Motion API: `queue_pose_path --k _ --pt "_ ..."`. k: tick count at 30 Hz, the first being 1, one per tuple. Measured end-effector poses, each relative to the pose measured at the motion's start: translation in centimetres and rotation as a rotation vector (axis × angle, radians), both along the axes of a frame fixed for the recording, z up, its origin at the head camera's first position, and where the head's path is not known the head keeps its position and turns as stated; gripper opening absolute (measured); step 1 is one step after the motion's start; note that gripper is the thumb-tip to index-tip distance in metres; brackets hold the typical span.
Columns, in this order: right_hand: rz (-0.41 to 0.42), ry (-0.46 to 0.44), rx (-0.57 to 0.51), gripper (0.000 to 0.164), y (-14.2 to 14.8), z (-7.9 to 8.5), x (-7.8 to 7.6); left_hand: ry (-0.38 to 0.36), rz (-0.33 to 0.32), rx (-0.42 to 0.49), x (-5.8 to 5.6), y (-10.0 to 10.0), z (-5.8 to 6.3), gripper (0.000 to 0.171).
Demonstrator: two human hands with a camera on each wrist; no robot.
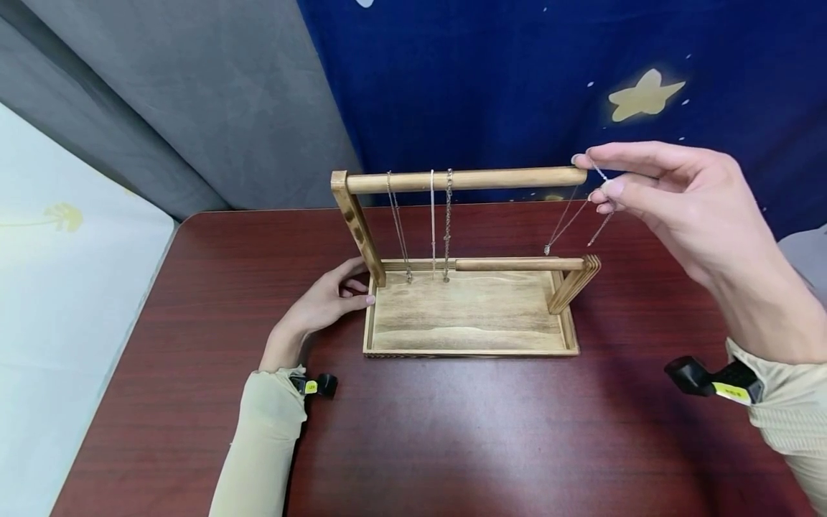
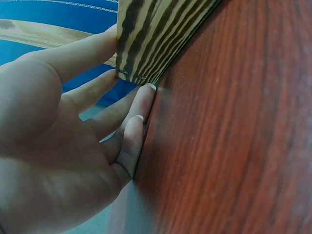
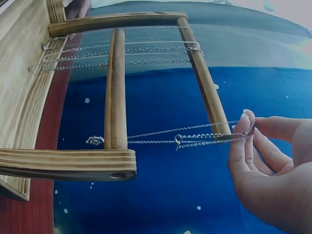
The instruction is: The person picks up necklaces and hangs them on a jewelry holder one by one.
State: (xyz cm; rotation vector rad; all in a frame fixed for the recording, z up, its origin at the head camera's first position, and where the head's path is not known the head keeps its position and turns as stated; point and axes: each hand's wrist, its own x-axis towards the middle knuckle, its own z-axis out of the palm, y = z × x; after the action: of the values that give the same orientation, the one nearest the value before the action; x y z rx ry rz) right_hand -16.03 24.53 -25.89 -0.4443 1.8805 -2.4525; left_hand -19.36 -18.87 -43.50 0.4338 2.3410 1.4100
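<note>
A wooden jewelry stand (image 1: 468,312) with a tray base stands on the table. My left hand (image 1: 326,305) holds the tray's left side, thumb on the near side; in the left wrist view its fingers touch the striped wood edge (image 2: 156,41). At the free right end of the upper rod (image 1: 510,178), my right hand (image 1: 685,187) pinches a thin silver chain necklace between thumb and fingers. The necklace's small pendant (image 3: 95,140) hangs down near the lower rod (image 3: 117,92). Fingertips of the right hand are close to the rod's end; whether they touch it I cannot tell.
Several necklaces (image 1: 447,226) hang from the upper rod's left half. A left post (image 1: 358,230) carries that rod, and a short right post (image 1: 573,284) carries the lower one. Behind the dark red table (image 1: 452,424) hangs a blue curtain (image 1: 484,86) with stars.
</note>
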Motion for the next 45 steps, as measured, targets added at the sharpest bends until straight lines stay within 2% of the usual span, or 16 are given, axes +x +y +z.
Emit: queue_pose_path --k 19,30,37,45 --pt "-0.027 -0.014 0.079 0.043 -1.6 1.4 -0.6 -0.002 -0.005 -0.02 -0.3 0.2 0.2 0.073" --pt "-0.009 0.008 0.111 0.031 -2.8 1.0 -1.0 -0.015 0.014 -0.023 -0.1 0.0 0.0 0.074" --pt "0.036 0.021 0.04 0.025 -3.1 0.9 -1.1 -0.022 0.014 -0.015 0.0 0.0 0.0 0.074" --pt "0.04 0.034 0.102 0.029 -4.0 1.2 -0.9 -0.03 0.016 -0.025 -0.1 0.0 0.0 0.074"
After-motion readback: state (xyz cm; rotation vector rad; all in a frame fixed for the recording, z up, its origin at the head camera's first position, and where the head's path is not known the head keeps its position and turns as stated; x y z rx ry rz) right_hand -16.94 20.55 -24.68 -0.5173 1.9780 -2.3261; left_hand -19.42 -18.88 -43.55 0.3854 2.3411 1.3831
